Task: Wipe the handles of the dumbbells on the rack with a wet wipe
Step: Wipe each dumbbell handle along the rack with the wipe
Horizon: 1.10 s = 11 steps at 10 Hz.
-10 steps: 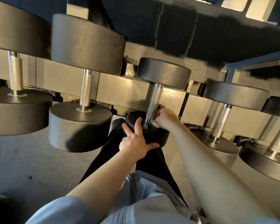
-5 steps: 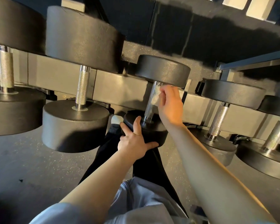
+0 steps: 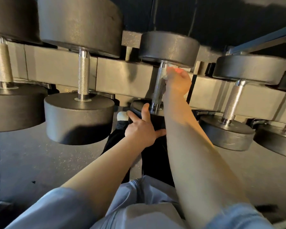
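- Your right hand (image 3: pixel 177 81) has climbed the handle (image 3: pixel 159 85) of the middle dumbbell (image 3: pixel 168 47). A second ago it sat down at the near head; now it is at the top, just under the far head.
- The wet wipe (image 3: pixel 165 71) shows as a pale scrap at 12 o'clock of that hand, pressed to the right side of the handle. Your fingers curl round it and pinch it against the steel; the frame is blurred there, so how far the wipe wraps the bar cannot be told.
- Your left hand (image 3: pixel 141 129) has stayed put: fingers spread and straight, braced on the near head (image 3: pixel 139 104), at about 7 o'clock from the right hand.
- Meaning for the task: you have run one full stroke up this handle, so it looks nearly done. Its left face is bare in view and may want a pass.
- The neighbouring handles wait: one at 9 o'clock (image 3: pixel 83 76), another at the far left (image 3: pixel 2 65), and one at 3 o'clock (image 3: pixel 233 100).
- All the dumbbells lie in their rack (image 3: pixel 59 63), so shift sideways for the next.
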Each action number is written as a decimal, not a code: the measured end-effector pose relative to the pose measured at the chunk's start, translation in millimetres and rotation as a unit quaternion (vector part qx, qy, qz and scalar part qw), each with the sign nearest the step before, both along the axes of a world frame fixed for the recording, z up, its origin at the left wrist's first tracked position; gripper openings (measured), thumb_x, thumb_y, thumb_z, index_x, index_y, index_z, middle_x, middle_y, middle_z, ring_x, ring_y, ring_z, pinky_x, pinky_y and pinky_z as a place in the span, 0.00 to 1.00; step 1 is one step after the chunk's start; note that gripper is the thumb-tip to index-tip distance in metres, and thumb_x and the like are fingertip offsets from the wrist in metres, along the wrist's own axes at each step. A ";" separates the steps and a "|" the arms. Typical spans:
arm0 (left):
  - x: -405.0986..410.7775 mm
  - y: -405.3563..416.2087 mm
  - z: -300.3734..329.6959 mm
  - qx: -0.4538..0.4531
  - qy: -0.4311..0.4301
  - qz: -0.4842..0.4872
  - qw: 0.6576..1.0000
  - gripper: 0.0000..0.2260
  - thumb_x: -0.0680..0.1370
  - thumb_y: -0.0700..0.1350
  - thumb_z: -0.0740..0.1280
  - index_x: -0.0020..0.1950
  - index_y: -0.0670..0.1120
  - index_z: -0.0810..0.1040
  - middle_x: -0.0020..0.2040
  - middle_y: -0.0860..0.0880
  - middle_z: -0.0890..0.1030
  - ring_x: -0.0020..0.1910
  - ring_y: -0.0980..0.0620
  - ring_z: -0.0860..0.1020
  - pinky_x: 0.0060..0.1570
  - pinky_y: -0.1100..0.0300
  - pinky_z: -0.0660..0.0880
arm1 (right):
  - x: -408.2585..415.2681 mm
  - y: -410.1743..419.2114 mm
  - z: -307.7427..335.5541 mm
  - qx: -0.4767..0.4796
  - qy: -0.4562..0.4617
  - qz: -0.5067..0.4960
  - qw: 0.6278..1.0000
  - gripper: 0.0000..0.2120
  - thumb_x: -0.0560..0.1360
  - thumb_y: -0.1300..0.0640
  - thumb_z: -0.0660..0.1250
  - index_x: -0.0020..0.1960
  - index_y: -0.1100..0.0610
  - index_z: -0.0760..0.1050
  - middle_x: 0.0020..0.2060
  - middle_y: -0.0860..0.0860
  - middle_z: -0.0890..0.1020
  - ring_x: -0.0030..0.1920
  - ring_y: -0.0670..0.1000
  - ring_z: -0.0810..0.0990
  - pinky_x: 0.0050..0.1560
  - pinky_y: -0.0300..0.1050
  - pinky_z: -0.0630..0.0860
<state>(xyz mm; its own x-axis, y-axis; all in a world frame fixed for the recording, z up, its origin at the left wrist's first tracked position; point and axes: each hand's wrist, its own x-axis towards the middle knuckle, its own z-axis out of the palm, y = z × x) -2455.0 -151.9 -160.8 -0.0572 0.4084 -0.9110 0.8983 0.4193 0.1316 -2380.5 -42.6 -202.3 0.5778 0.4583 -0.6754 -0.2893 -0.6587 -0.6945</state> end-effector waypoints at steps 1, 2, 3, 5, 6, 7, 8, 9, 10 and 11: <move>-0.9 -5.5 -1.1 0.014 -0.002 -0.007 1.000 0.44 0.75 0.65 0.62 0.77 0.52 0.35 0.75 0.29 0.42 0.66 0.34 0.71 0.62 0.50 0.69 | -2.4 -6.9 -7.4 0.030 -0.159 0.133 0.978 0.12 0.74 0.59 0.69 0.34 0.53 0.73 0.35 0.47 0.77 0.36 0.44 0.73 0.38 0.32 0.67; -2.0 -5.9 -2.1 0.014 -0.003 0.000 1.000 0.44 0.75 0.65 0.63 0.77 0.54 0.36 0.75 0.30 0.41 0.66 0.33 0.70 0.63 0.49 0.68 | 0.3 -17.6 -7.4 0.072 -0.297 0.269 0.913 0.09 0.78 0.55 0.65 0.41 0.57 0.77 0.45 0.52 0.79 0.41 0.44 0.73 0.39 0.25 0.65; -3.8 -3.8 -1.8 0.005 -0.019 0.007 1.000 0.43 0.75 0.64 0.64 0.77 0.53 0.37 0.74 0.29 0.42 0.67 0.32 0.68 0.64 0.48 0.67 | 0.1 -23.5 -8.2 0.137 -0.410 0.352 0.830 0.07 0.76 0.60 0.66 0.43 0.62 0.80 0.43 0.56 0.80 0.40 0.51 0.79 0.42 0.32 0.67; -16.4 0.0 11.4 0.024 -0.068 -0.047 0.996 0.34 0.81 0.43 0.60 0.79 0.45 0.41 0.74 0.32 0.53 0.65 0.31 0.68 0.59 0.44 0.70 | -12.5 -9.5 4.2 0.038 -0.301 0.211 0.929 0.05 0.74 0.55 0.69 0.41 0.56 0.78 0.38 0.48 0.79 0.38 0.45 0.74 0.45 0.38 0.73; -17.6 1.2 4.2 0.006 -0.037 -0.113 0.993 0.34 0.82 0.46 0.57 0.78 0.48 0.35 0.77 0.33 0.44 0.71 0.31 0.63 0.62 0.47 0.69 | -19.3 -5.3 -3.6 0.018 -0.118 0.025 0.993 0.12 0.69 0.57 0.74 0.35 0.50 0.71 0.35 0.44 0.77 0.40 0.46 0.76 0.47 0.39 0.74; -12.5 2.3 4.5 -0.024 -0.030 -0.055 0.998 0.37 0.80 0.57 0.58 0.77 0.52 0.34 0.76 0.31 0.41 0.71 0.34 0.65 0.66 0.47 0.65 | -0.9 -0.1 -8.1 0.010 0.027 -0.014 0.999 0.11 0.72 0.63 0.71 0.38 0.50 0.73 0.39 0.48 0.79 0.41 0.48 0.79 0.46 0.42 0.78; -10.7 -1.2 2.8 0.004 -0.030 -0.028 0.999 0.43 0.75 0.66 0.62 0.77 0.54 0.36 0.75 0.29 0.42 0.68 0.33 0.68 0.65 0.49 0.66 | 26.6 9.3 -11.4 -0.037 0.123 0.043 0.991 0.08 0.75 0.64 0.66 0.42 0.54 0.72 0.39 0.51 0.77 0.37 0.47 0.76 0.35 0.37 0.75; -11.2 -4.5 -1.4 0.008 -0.037 -0.017 0.999 0.45 0.73 0.67 0.63 0.76 0.54 0.36 0.74 0.28 0.41 0.68 0.32 0.67 0.66 0.50 0.66 | 34.3 18.0 -13.1 -0.102 0.156 0.053 0.981 0.02 0.74 0.62 0.69 0.45 0.57 0.76 0.43 0.53 0.80 0.40 0.48 0.77 0.34 0.35 0.75; -10.9 -3.1 0.0 0.004 -0.040 -0.021 0.999 0.45 0.73 0.68 0.62 0.76 0.55 0.36 0.74 0.29 0.41 0.68 0.32 0.67 0.66 0.49 0.66 | 34.4 26.4 -17.9 -0.145 0.159 0.106 0.971 0.02 0.77 0.60 0.65 0.45 0.56 0.74 0.43 0.52 0.79 0.41 0.47 0.77 0.36 0.35 0.75; -10.5 -0.5 -0.9 -0.007 -0.027 -0.023 0.999 0.46 0.72 0.70 0.62 0.76 0.56 0.34 0.75 0.31 0.41 0.68 0.33 0.68 0.65 0.48 0.67 | 33.0 27.1 -18.1 -0.113 0.171 0.147 0.968 0.08 0.79 0.61 0.60 0.42 0.55 0.73 0.36 0.50 0.76 0.34 0.45 0.71 0.26 0.35 0.67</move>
